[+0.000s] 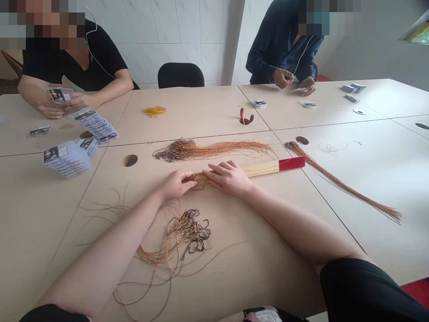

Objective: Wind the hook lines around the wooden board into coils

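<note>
A long, flat, pale-yellow strip (258,170) with a red end (292,163) lies on the table, thin lines running along it. My left hand (177,183) is closed at its left end, thumb and fingers pinching there beside a small reddish loop (198,188). My right hand (229,179) rests over the strip just to the right, fingers bent across it and holding it. Below my hands lies a loose tangle of orange-brown cords with dark hook-shaped ends (194,230). Above the strip is a thicker bundle of similar cords (214,150). What my fingertips cover is hidden.
Another cord bundle (348,183) stretches to the right. Red-handled pliers (246,117) and yellow bits (154,111) lie farther back. Stacked clear packets (67,159) are at left. Two people sit opposite, handling small packets. The table has round holes (129,160).
</note>
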Available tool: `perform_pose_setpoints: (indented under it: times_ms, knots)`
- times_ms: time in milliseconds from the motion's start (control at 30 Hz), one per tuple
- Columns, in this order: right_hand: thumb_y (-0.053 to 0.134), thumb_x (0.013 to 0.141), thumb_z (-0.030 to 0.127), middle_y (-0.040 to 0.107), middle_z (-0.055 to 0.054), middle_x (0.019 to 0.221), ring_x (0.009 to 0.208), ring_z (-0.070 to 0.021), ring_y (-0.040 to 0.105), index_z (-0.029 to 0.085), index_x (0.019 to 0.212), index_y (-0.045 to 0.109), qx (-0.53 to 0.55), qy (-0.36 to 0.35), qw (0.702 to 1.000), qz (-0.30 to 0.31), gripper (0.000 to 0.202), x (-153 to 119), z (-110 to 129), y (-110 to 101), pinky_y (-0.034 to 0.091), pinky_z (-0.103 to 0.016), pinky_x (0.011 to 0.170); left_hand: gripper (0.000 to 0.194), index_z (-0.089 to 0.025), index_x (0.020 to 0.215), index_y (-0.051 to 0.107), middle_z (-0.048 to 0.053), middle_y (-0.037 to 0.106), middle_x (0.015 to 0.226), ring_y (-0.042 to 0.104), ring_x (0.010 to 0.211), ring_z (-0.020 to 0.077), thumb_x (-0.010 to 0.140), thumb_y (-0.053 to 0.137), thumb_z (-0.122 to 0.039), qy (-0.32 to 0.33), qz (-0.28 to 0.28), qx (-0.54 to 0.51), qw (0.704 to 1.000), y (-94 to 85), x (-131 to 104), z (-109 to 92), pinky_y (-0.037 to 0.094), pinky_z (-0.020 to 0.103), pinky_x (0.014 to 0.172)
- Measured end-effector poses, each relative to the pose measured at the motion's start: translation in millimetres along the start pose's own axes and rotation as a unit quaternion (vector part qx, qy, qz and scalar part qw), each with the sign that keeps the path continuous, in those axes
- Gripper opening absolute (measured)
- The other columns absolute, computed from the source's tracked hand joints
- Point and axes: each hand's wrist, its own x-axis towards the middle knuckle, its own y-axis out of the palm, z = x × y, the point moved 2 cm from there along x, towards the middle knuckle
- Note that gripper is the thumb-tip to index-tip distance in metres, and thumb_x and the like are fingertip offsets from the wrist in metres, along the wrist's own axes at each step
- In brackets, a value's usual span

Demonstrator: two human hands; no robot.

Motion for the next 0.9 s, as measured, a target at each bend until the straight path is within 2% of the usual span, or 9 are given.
perform_pose_setpoints:
  times_ms: [200, 433, 633, 900]
  knots:
    - [0.042, 0.092, 0.038, 0.063, -0.003, 0.111, 0.085, -0.016, 0.054, 0.024, 0.111, 0.061, 0.104, 0.06, 0.992, -0.027, 0.031, -0.5, 2.6, 1.1, 0.034, -0.033, 0.077, 0.023, -0.015, 0.063, 0.052, 0.0, 0.048, 0.069, 0.047, 0.068, 0.0137, 0.079, 0.051, -0.032, 0.006, -0.002, 0.059, 0.998, -0.5, -1.0, 2.6, 0.036, 0.026, 0.062]
    - [0.051, 0.089, 0.034, 0.068, -0.001, 0.098, 0.085, -0.0156, 0.057, 0.026, 0.103, 0.066, 0.205, 0.134, 0.968, -0.053, 0.023, 1.5, 5.5, 0.8, 0.033, -0.033, 0.081, 0.021, -0.016, 0.065, 0.054, 0.0, 0.048, 0.071, 0.047, 0.069, 0.0138, 0.078, 0.051, -0.032, 0.012, -0.004, 0.061, 0.998, 0.2, -2.2, 2.9, 0.038, 0.026, 0.063]
    - [0.052, 0.087, 0.033, 0.068, -0.004, 0.094, 0.084, -0.0167, 0.057, 0.022, 0.106, 0.064, 0.202, 0.157, 0.966, -0.043, 0.025, 1.5, 5.4, 1.1, 0.033, -0.033, 0.082, 0.02, -0.016, 0.066, 0.054, 0.0, 0.047, 0.072, 0.048, 0.071, 0.0144, 0.078, 0.052, -0.032, 0.012, 0.001, 0.051, 0.999, 0.4, -1.4, 2.6, 0.039, 0.027, 0.065]
    - [0.05, 0.089, 0.034, 0.068, -0.003, 0.09, 0.082, -0.0162, 0.057, 0.023, 0.101, 0.065, 0.2, 0.157, 0.966, -0.038, 0.022, 2.2, 6.2, -1.1, 0.032, -0.033, 0.081, 0.022, -0.016, 0.064, 0.052, 0.0, 0.047, 0.071, 0.048, 0.07, 0.0144, 0.078, 0.052, -0.033, 0.016, 0.001, 0.06, 0.998, 1.1, -0.7, 4.6, 0.038, 0.028, 0.065]
